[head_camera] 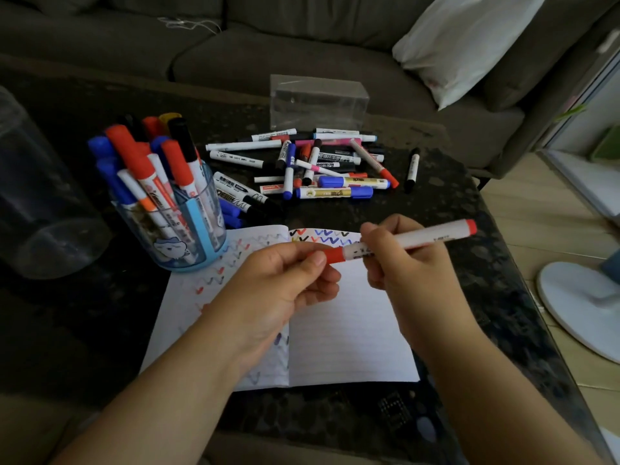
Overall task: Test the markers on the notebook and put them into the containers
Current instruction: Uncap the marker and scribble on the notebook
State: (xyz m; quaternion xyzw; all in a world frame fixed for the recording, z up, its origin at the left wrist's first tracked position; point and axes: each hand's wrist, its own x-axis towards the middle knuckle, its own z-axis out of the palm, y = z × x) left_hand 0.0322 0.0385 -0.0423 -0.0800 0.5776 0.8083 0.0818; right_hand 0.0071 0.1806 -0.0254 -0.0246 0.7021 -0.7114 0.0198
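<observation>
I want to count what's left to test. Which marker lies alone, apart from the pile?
The black-capped marker, lying by itself on the table right of the pile; the other loose ones overlap or touch each other.

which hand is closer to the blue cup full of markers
Left. The left hand, pinching the red marker's cap, is just to the right of the blue cup; the right hand, gripping the barrel, is farther right over the notebook.
</observation>
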